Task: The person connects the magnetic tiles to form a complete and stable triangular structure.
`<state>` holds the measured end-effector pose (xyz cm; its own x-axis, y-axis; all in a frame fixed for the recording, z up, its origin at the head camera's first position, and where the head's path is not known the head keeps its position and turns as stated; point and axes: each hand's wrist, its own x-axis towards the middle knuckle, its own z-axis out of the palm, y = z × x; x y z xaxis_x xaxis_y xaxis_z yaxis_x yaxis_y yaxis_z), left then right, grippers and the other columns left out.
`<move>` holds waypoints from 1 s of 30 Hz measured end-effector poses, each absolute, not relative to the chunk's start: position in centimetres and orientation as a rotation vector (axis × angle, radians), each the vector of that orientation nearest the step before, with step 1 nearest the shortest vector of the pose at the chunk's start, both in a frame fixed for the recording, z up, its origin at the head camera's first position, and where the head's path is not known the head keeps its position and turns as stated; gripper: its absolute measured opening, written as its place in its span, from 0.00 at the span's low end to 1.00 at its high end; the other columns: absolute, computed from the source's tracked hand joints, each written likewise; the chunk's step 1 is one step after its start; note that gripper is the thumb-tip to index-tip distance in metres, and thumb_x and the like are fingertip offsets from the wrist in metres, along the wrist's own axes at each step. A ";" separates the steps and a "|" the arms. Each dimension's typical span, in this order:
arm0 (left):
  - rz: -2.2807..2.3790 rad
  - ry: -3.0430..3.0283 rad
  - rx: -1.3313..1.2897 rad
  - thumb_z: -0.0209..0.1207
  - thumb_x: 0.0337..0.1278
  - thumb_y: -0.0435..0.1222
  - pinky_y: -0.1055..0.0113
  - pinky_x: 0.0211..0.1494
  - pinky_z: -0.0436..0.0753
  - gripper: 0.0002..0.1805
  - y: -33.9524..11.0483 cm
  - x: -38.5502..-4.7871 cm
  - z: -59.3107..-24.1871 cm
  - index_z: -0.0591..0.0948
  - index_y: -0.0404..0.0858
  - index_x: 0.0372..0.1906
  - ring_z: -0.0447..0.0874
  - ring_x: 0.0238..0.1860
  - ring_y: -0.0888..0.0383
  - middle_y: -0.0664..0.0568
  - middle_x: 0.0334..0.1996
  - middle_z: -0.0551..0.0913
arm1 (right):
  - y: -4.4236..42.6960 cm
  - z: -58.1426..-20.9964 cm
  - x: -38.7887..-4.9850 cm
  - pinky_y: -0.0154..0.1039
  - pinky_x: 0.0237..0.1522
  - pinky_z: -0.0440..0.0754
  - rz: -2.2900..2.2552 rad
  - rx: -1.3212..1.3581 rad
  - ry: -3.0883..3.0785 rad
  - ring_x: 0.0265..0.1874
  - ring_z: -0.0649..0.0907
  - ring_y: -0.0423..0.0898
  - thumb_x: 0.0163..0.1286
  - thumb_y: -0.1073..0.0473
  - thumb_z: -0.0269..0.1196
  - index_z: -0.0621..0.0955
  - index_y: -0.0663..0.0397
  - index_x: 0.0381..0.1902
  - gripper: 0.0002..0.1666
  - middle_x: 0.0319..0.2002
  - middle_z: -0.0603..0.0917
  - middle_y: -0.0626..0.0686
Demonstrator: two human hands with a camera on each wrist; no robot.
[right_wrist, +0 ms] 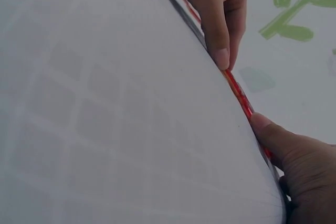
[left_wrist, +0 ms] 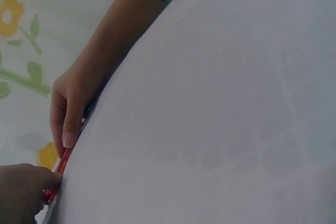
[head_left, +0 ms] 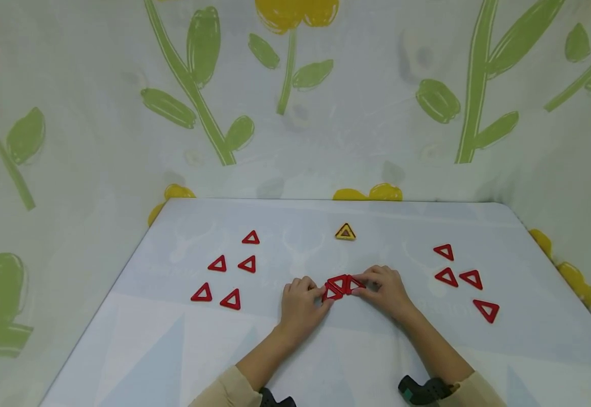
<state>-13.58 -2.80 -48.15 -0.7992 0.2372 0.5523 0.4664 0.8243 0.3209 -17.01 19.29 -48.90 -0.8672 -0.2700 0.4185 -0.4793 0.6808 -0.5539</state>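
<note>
Three red triangular pieces with see-through centres lie side by side on the table in the head view. My left hand (head_left: 299, 302) pinches the left triangle (head_left: 333, 292) between thumb and fingers. At the other end, my right hand (head_left: 386, 288) pinches the right triangle (head_left: 355, 284). Between these two sits the middle red triangle (head_left: 338, 282), touching its neighbours. Both wrist views catch the red pieces almost edge-on, low against the tabletop, with the left hand (left_wrist: 23, 190) and the right hand (left_wrist: 79, 98) close together at them.
Several loose red triangles (head_left: 217, 264) lie to the left on the white table (head_left: 138, 350). More red triangles (head_left: 446, 276) are spread on the right. A yellow triangle (head_left: 345, 232) lies farther back. Behind the table stands a flower-patterned wall (head_left: 336, 147).
</note>
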 end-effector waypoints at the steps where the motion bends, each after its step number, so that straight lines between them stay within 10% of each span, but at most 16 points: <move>1: -0.618 -2.497 -0.518 0.73 0.40 0.44 0.66 0.34 0.67 0.14 -2.8 -13.6 -48.2 0.89 0.43 0.35 0.70 0.30 0.60 0.56 0.26 0.75 | 19.3 -48.9 -17.0 0.39 0.35 0.66 0.976 0.592 -2.596 0.32 0.73 0.39 0.49 0.57 0.74 0.88 0.50 0.39 0.17 0.31 0.82 0.44; 30: -0.890 -2.590 -0.366 0.74 0.38 0.45 0.63 0.39 0.69 0.22 -7.0 -13.3 -47.1 0.87 0.44 0.43 0.73 0.37 0.59 0.56 0.33 0.76 | 19.2 -48.6 -17.0 0.42 0.38 0.67 1.021 0.578 -2.599 0.34 0.75 0.41 0.47 0.59 0.75 0.87 0.51 0.39 0.17 0.31 0.82 0.45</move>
